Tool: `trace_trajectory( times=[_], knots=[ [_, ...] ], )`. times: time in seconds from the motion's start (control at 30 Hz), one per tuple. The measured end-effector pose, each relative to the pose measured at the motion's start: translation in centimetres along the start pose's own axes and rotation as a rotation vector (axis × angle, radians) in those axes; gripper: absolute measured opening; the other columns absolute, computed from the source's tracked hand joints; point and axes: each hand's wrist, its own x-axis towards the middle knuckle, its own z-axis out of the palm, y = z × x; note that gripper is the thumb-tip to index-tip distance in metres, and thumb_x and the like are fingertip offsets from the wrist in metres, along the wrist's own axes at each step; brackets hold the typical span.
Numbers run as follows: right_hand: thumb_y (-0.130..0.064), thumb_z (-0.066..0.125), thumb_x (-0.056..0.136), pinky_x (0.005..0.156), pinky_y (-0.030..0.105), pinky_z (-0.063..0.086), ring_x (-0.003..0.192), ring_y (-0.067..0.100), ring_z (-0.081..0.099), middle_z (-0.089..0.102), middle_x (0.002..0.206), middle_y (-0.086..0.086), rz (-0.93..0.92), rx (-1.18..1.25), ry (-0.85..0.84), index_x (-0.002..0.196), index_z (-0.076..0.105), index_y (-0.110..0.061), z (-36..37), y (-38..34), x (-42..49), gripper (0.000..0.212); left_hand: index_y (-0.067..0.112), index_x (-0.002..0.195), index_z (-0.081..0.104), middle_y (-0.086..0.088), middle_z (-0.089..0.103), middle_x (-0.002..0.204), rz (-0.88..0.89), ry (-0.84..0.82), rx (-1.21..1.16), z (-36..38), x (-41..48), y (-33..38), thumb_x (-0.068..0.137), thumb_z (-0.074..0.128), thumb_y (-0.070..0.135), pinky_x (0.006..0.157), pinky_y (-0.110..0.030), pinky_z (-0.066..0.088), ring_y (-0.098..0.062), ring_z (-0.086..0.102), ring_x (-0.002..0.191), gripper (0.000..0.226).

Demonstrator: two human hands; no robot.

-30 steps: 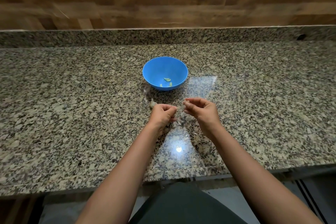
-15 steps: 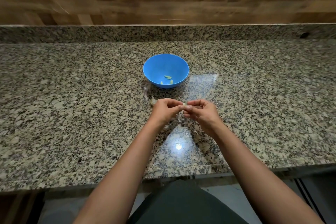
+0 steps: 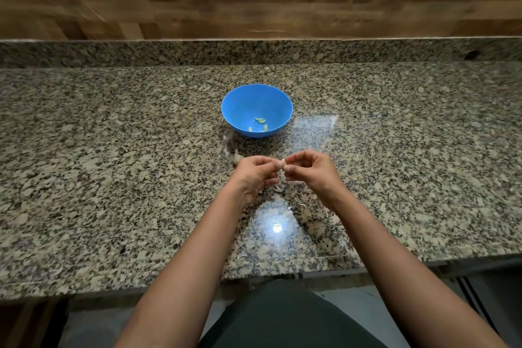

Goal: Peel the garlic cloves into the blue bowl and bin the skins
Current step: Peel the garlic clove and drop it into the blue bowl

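A blue bowl stands on the granite counter and holds several pale peeled cloves. Just in front of it my left hand and my right hand meet above the counter. Both pinch one small garlic clove between their fingertips. Loose papery skins lie on the counter under the hands. A piece of unpeeled garlic lies just left of my left hand, partly hidden by it.
More skin flakes are scattered toward the counter's front edge. A raised granite backsplash and a wooden wall close the far side. No bin is in view.
My hands were a little apart a second ago; they have come together and now both pinch the clove. The bowl has not moved.
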Motion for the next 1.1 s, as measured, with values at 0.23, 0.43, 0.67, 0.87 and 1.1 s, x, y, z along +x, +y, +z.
trace_trajectory(
  times=[0.23, 0.43, 0.67, 0.87, 1.1],
  knots=[
    [0.002, 0.067, 0.079, 0.074, 0.031, 0.056, 0.076, 0.022, 0.064, 0.068, 0.082, 0.011, -0.009, 0.001, -0.006, 0.087, 0.066, -0.004, -0.2, -0.1, 0.0, 0.011, 0.003, 0.081, 0.06, -0.006, 0.059, 0.072, -0.001, -0.015, 0.007, 0.0, 0.0, 0.0, 0.087, 0.061, 0.004, 0.056, -0.02, 0.055, -0.011, 0.055, 0.061, 0.007],
    [0.001, 0.067, 0.081, 0.072, 0.021, 0.056, 0.078, 0.016, 0.064, 0.069, 0.084, 0.007, -0.05, -0.091, 0.03, 0.088, 0.069, -0.006, 0.0, 0.0, -0.1, 0.01, 0.003, 0.087, 0.066, -0.005, 0.064, 0.076, 0.144, 0.03, 0.236, -0.3, -0.1, 0.0, 0.085, 0.066, 0.007, 0.067, -0.026, 0.054, -0.013, 0.059, 0.065, 0.004],
    [-0.001, 0.069, 0.08, 0.077, 0.026, 0.055, 0.081, 0.018, 0.065, 0.071, 0.085, 0.007, -0.078, -0.127, 0.096, 0.083, 0.071, -0.012, 0.3, 0.3, 0.1, 0.011, 0.003, 0.084, 0.065, -0.006, 0.063, 0.074, 0.141, 0.071, 0.219, 0.3, -0.1, 0.0, 0.087, 0.063, 0.005, 0.06, -0.022, 0.053, -0.014, 0.058, 0.063, 0.004],
    [-0.006, 0.072, 0.078, 0.075, 0.025, 0.056, 0.078, 0.015, 0.067, 0.071, 0.082, 0.006, -0.133, -0.073, 0.2, 0.081, 0.071, -0.013, 1.0, 0.8, -0.2, 0.008, -0.002, 0.08, 0.063, -0.01, 0.06, 0.07, 0.082, 0.131, -0.026, 1.2, -0.1, -0.2, 0.089, 0.058, 0.0, 0.056, -0.017, 0.055, -0.014, 0.058, 0.062, 0.01],
    [-0.008, 0.067, 0.083, 0.08, 0.027, 0.056, 0.084, 0.014, 0.067, 0.071, 0.09, 0.005, -0.116, -0.161, 0.148, 0.1, 0.069, -0.009, 1.1, 1.3, -0.1, 0.017, 0.003, 0.079, 0.061, -0.006, 0.061, 0.069, 0.169, 0.108, 0.101, 1.4, 0.1, -0.4, 0.091, 0.057, 0.003, 0.053, -0.015, 0.05, -0.006, 0.058, 0.052, 0.012]
  ],
)
